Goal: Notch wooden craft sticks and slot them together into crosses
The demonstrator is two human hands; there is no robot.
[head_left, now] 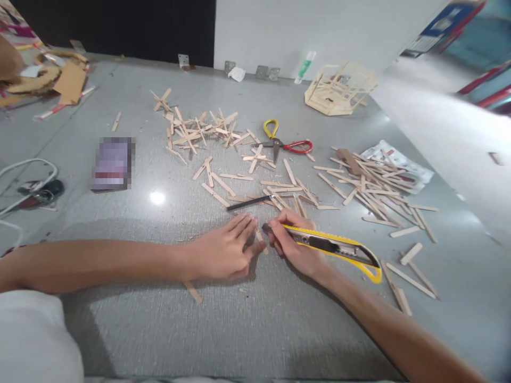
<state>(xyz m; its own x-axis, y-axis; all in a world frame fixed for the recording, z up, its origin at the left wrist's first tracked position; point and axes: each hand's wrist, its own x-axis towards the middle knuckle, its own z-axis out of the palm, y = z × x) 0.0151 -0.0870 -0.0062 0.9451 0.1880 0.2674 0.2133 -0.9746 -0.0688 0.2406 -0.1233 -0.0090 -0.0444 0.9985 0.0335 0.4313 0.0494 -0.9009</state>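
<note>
My right hand (297, 246) is closed around a yellow utility knife (331, 243), its blade end pointing left toward my other hand. My left hand (227, 247) lies low over the table, pinning a small popsicle stick (261, 242) between its fingertips and thumb. The knife tip is close to that stick; whether it touches, I cannot tell. A thin black-handled tool (249, 202) lies just beyond my left fingertips. Another stick (192, 292) pokes out from beneath my left forearm.
Cut sticks (199, 129) are scattered across the grey table (179, 340). Scissors (275, 142) lie open among them. More sticks (375, 186) are heaped at right. A stick-built frame (335, 93) stands at the back. A blurred-out purple object (113, 159), a cable (30, 162) and cardboard (71, 82) are at left.
</note>
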